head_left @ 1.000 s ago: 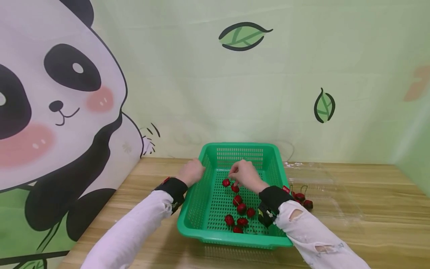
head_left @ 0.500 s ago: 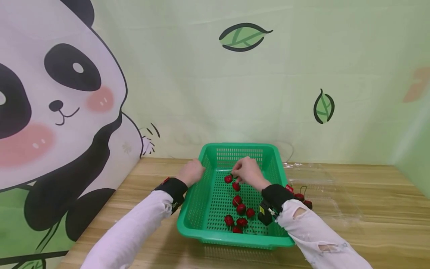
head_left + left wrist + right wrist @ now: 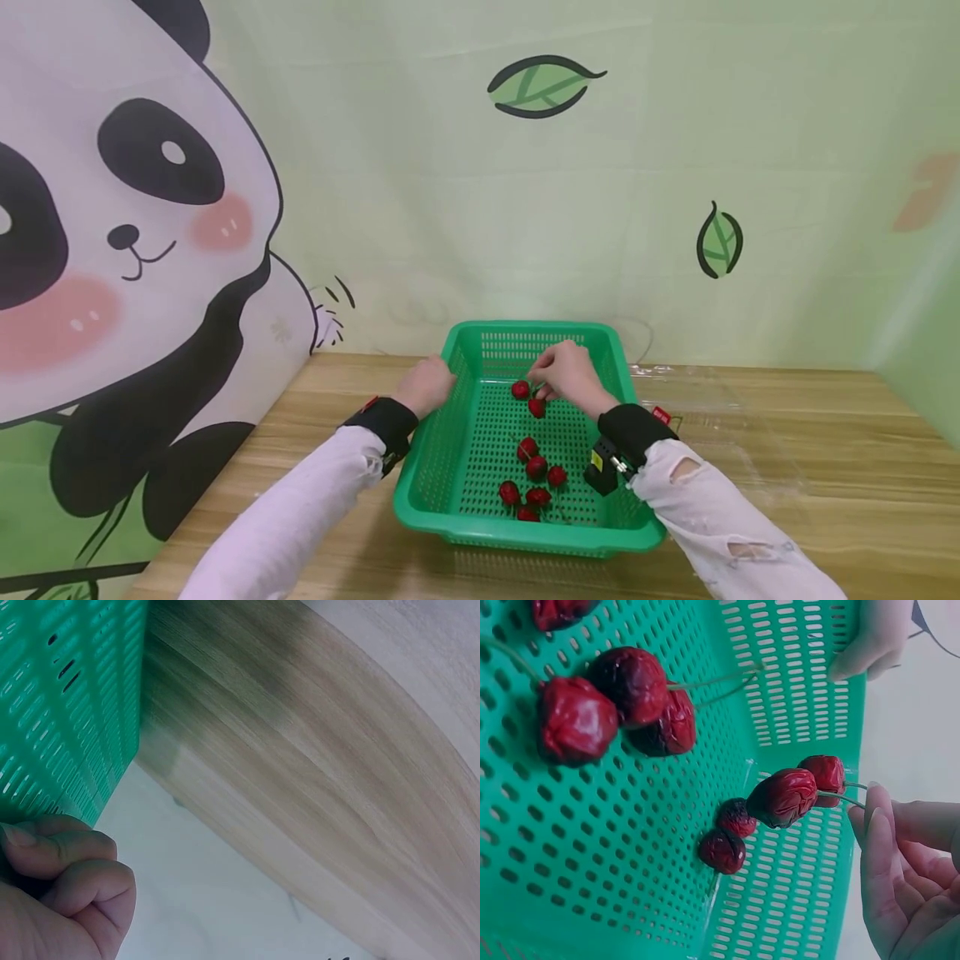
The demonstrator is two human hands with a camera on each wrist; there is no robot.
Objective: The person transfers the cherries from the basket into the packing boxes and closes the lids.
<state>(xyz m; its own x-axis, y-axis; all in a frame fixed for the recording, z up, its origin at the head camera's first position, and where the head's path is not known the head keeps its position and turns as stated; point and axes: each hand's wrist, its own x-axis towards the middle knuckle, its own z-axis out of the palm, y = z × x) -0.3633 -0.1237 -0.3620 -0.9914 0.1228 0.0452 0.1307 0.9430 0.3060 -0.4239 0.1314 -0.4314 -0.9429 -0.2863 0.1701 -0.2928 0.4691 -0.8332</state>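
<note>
My right hand (image 3: pixel 568 377) pinches the thin stems of two wrinkled red cherries (image 3: pixel 782 798) over the far part of a green perforated basket (image 3: pixel 427 531). In the right wrist view the stems run to the thumb and fingertips, and the fruits hang clear of the fingers. At the basket's left side my left hand (image 3: pixel 425 386) grips the rim, its fingers curled outside in the left wrist view. Its thumb (image 3: pixel 855 660) shows inside the wall in the right wrist view. Several more cherries (image 3: pixel 536 467) with stems lie loose on the basket floor, toward the near end.
A clear plastic tray (image 3: pixel 723 429) lies on the wooden table (image 3: pixel 847 517) right of the basket. The right arm covers part of it. Close behind the basket hangs a pale green backdrop (image 3: pixel 405 167) with a panda and leaves printed on it.
My right hand and the two cherries have moved right and slightly farther away inside the basket. The right sleeve now hides the cherries seen earlier on the clear tray. My left hand stays put.
</note>
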